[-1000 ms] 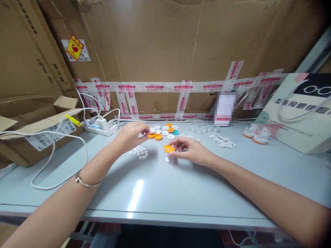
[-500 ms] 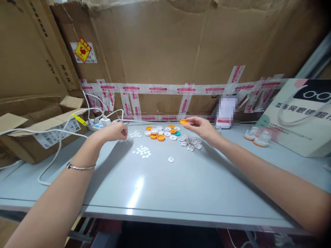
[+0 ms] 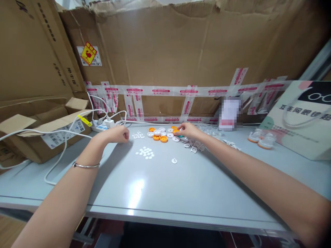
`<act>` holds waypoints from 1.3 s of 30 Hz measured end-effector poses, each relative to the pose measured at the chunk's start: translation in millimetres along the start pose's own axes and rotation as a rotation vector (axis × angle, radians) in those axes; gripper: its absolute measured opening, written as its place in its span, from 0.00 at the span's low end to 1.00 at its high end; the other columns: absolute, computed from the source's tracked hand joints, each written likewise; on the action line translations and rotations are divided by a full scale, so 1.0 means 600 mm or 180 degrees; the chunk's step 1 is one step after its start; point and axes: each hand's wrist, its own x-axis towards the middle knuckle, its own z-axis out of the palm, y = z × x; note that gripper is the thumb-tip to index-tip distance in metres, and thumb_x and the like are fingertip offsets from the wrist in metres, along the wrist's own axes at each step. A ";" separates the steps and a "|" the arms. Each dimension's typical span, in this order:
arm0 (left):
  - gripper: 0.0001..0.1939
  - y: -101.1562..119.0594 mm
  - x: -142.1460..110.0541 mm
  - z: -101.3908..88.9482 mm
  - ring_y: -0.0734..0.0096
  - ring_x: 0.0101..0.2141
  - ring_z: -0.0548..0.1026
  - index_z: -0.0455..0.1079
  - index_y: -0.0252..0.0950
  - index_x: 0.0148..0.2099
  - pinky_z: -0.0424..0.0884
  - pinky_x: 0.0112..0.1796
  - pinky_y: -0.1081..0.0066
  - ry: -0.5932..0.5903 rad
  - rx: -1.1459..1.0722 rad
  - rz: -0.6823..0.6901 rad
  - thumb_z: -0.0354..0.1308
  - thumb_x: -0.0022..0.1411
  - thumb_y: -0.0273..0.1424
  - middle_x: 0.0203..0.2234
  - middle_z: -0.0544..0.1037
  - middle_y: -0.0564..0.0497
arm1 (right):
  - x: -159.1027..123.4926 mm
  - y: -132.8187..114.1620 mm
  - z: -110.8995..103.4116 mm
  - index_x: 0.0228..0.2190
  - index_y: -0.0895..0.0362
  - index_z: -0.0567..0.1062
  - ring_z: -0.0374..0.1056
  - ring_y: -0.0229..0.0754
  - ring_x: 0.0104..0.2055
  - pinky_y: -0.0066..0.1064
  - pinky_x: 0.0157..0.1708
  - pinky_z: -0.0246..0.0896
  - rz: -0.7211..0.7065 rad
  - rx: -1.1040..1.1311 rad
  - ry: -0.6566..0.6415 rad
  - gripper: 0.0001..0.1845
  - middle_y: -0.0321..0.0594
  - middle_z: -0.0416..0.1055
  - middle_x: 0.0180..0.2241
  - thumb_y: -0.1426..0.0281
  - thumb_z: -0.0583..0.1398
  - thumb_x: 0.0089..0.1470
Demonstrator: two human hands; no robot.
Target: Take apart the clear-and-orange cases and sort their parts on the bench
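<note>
My left hand (image 3: 121,134) is closed, knuckles up, at the left of the loose parts; whatever its fingers hold, if anything, is hidden. To its right lies a small group of white pieces (image 3: 138,135), with flat white discs (image 3: 145,153) nearer me. My right hand (image 3: 190,131) reaches to the right side of a pile of round white wheel-like pieces (image 3: 157,132) and orange ones (image 3: 163,139). Its fingertips are closed on an orange round piece (image 3: 176,132), beside a teal one (image 3: 180,135). White openwork pieces (image 3: 193,149) lie partly under the right wrist.
A single white disc with a stem (image 3: 174,161) lies mid-table. Clear plastic parts (image 3: 210,131) and clear orange-soled pieces (image 3: 265,141) sit on the right, near a paper bag (image 3: 297,127). Cables and a power strip (image 3: 99,127) are beside an open carton (image 3: 38,137); a large box (image 3: 160,51) stands behind.
My right hand has come down and slightly left, from holding an orange round piece above the pile to touching the pile. My left hand stays closed in place. The view has shifted slightly.
</note>
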 end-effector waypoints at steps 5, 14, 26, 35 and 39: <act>0.08 -0.003 0.008 0.011 0.71 0.25 0.70 0.70 0.35 0.25 0.61 0.24 0.77 -0.0147 0.0124 0.0022 0.50 0.40 0.27 0.22 0.74 0.51 | 0.000 0.021 -0.021 0.36 0.60 0.73 0.65 0.40 0.28 0.28 0.25 0.55 0.0180 -0.0111 0.0156 0.22 0.42 0.71 0.30 0.59 0.62 0.39; 0.08 0.007 0.014 0.015 0.71 0.25 0.70 0.70 0.34 0.26 0.61 0.25 0.77 -0.0204 0.0265 0.0002 0.51 0.41 0.27 0.23 0.75 0.50 | -0.004 0.029 -0.025 0.38 0.59 0.75 0.66 0.41 0.31 0.27 0.27 0.55 0.0106 -0.0331 0.0096 0.21 0.42 0.72 0.32 0.64 0.61 0.39; 0.07 0.004 0.012 0.012 0.72 0.24 0.69 0.70 0.35 0.24 0.60 0.24 0.77 -0.0036 0.0235 0.0074 0.51 0.40 0.27 0.21 0.74 0.52 | -0.011 0.022 -0.010 0.40 0.61 0.74 0.67 0.42 0.32 0.27 0.29 0.56 0.0109 -0.0437 0.0025 0.23 0.44 0.73 0.34 0.62 0.61 0.41; 0.07 0.013 0.009 0.005 0.72 0.22 0.68 0.69 0.35 0.23 0.59 0.23 0.76 -0.0143 0.0081 0.0166 0.51 0.46 0.30 0.20 0.74 0.52 | -0.042 0.000 -0.044 0.38 0.58 0.74 0.65 0.38 0.30 0.26 0.29 0.56 -0.0192 0.0052 0.0330 0.19 0.39 0.72 0.31 0.61 0.56 0.46; 0.13 0.081 0.007 0.012 0.73 0.20 0.65 0.68 0.34 0.23 0.56 0.23 0.74 0.0663 0.0238 0.0478 0.51 0.54 0.35 0.18 0.71 0.51 | -0.083 -0.002 -0.051 0.35 0.58 0.75 0.63 0.36 0.27 0.26 0.27 0.55 -0.0366 0.0389 0.0196 0.16 0.37 0.70 0.26 0.64 0.55 0.46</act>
